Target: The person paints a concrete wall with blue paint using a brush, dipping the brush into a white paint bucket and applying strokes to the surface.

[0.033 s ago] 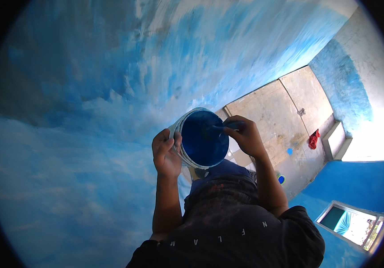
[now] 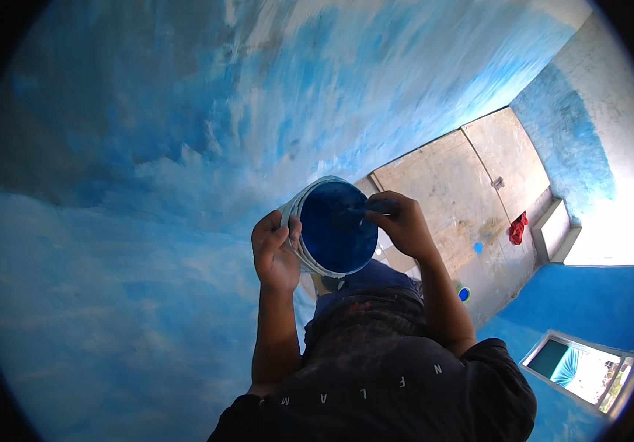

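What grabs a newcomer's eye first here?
Probably the bucket at centre, its deep-blue inside facing the camera, gripped at its left side by the left hand while the right hand holds a brush in its mouth. Next, the streaky blue-and-white wall filling the left; then the bright red cloth on the floor, right.

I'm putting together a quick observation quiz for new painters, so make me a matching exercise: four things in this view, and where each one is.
Things:
1. Bucket
2. Tool
3. Red bundle
4. Window

Places:
A. On the floor
B. In the right hand
C. In the blue wall
D. In the left hand

Pairs: 1-D, 2-B, 3-A, 4-C
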A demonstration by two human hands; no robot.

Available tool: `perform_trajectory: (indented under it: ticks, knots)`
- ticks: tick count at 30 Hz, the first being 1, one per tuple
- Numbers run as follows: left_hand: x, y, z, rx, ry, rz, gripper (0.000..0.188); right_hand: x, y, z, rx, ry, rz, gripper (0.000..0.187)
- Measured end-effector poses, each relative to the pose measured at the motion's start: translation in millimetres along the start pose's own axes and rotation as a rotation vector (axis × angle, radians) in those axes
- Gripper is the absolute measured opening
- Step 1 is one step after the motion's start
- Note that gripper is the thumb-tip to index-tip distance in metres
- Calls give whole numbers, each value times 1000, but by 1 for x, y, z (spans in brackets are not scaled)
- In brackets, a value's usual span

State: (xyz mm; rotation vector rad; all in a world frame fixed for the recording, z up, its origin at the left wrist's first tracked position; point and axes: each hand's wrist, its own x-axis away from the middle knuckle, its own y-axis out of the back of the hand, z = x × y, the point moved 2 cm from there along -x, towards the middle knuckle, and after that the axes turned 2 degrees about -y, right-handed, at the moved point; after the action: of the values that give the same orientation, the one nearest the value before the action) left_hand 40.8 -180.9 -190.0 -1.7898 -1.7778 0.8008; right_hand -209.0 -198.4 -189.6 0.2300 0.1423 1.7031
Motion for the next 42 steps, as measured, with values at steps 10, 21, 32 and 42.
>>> perform_trajectory:
  ticks: [10,21,32,42]
  knots:
    - [1,-6,-4,42,9,22,25,2,-32,7,388,172,4,22]
    - [-27,-31,-7,9,-53,101,22,-11,14,30,79,182,-201,18]
    - [-59,-88,-14,-93,-110,176,22,-35,76,31,-544,97,-370,20]
    - [-57,-131,-4,37,-129,188,28,-26,99,44,-405,479,-498,18]
